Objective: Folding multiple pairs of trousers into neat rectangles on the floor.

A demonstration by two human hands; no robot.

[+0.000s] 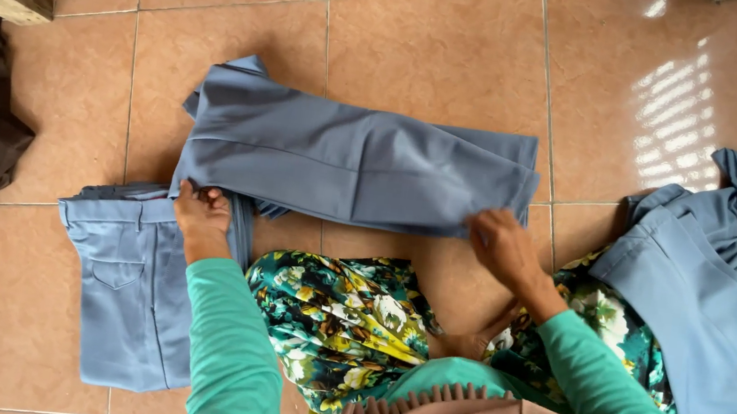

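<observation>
Your left hand (202, 214) pinches the fold of the trousers (346, 161) on the floor (446, 46); your right hand (501, 243) grips the leg hems. The cloth looks light, soft and limp, so hold it at folds and edges.

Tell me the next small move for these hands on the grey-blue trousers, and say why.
Probably carry the folded legs down over the waist section. The left hand pinches the trousers at the bend and the right hand grips the leg ends, so both hold the fold already. The legs lie doubled across the tiled floor, while the pocketed waist part sits uncovered below.
</observation>
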